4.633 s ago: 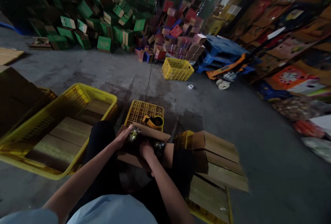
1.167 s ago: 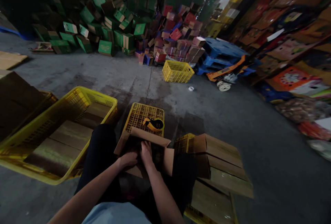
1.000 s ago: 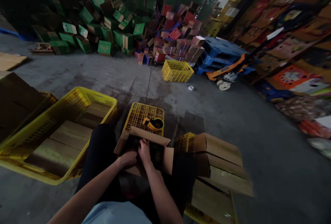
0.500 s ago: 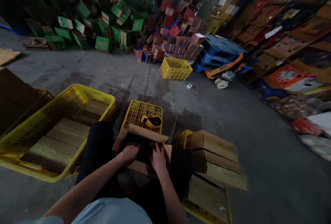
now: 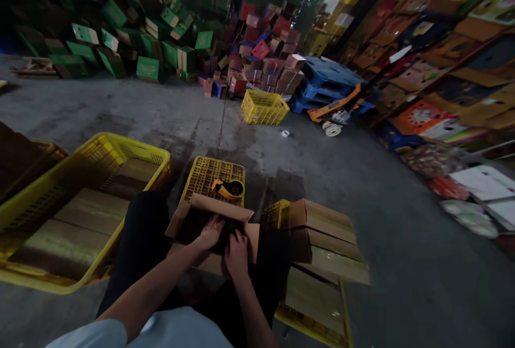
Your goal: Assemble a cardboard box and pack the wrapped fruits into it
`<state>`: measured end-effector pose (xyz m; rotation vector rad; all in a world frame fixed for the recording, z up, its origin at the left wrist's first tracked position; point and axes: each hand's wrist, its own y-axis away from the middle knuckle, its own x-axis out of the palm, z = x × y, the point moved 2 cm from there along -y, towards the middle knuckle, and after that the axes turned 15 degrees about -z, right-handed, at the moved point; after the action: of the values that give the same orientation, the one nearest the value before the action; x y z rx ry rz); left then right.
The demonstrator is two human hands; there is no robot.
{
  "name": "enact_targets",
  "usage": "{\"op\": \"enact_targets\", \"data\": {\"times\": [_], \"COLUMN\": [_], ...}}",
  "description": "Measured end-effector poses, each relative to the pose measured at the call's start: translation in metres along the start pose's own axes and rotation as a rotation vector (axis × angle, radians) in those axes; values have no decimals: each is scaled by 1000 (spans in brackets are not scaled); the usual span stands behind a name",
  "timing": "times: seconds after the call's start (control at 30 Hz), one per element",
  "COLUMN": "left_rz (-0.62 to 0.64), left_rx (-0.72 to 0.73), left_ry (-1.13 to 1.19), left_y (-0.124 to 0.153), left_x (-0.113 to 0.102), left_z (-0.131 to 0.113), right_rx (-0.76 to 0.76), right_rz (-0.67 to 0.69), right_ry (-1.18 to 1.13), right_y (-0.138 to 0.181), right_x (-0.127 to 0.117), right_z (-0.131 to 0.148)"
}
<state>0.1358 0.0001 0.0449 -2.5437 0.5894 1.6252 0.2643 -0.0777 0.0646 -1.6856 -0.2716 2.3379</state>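
An open cardboard box (image 5: 221,206) with raised flaps sits between my knees. Its inside is dark, and I cannot make out the contents. My left hand (image 5: 210,232) reaches into the box near the middle, fingers stretched out over the dark contents. Close beside it, my right hand (image 5: 237,252) is in the right part of the box, its fingers extended and slightly bent, with nothing visible held. Just beyond the far flap, a yellow and black tape dispenser (image 5: 230,189) lies on an upturned yellow crate (image 5: 209,168).
On my left, a large yellow crate (image 5: 161,156) holds several cardboard boxes (image 5: 92,211). More closed boxes (image 5: 330,230) are stacked at my right. Ahead stand a yellow basket (image 5: 265,108), blue pallets (image 5: 332,74) and a pallet jack (image 5: 336,109). Heaped green boxes (image 5: 148,69) lie behind.
My left hand has moved right across the box, closer to my right hand, which has shifted slightly inward from the right flap. The whole view has turned a little to the right.
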Motion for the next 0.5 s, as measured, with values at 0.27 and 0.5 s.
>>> {"op": "enact_targets", "data": {"times": [0.27, 0.5], "left_rz": [-34, -7], "left_rx": [109, 191], "left_ry": [4, -5], "left_y": [-13, -9], "left_x": [-24, -35], "left_z": [5, 15], "right_rx": [-19, 42], "right_rz": [-33, -83], "right_ry": [-6, -57], "right_y": [6, 4], "right_x": [14, 17], "right_z": [-8, -12]}}
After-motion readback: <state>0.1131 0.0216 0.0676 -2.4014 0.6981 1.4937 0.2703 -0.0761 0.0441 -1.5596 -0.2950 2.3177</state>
